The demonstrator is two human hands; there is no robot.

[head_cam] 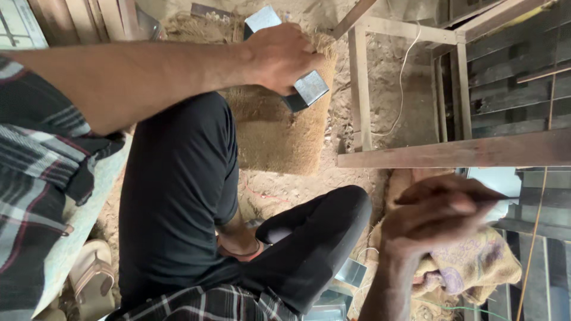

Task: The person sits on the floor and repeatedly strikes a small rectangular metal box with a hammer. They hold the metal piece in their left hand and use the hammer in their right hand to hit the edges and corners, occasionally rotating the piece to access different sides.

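The left hand has its grip closed on a metal block above the coir mat on the sandy floor. The right hand pinches a thin rod near the wooden frame.

Dirt-floor workshop: timber frame, metal blocks

The floor is bare sandy earth, dusty and pale in soft daylight. A coarse fibre mat lies on it, frayed at its far edge. Beside the mat stands a rough wooden frame of unpainted slats, with a thin white cord hanging down through it. Behind the frame are dark wooden planks, stacked in rows. Reddish wooden boards lean in the far corner. A patterned burlap sack lies crumpled on the ground nearby.
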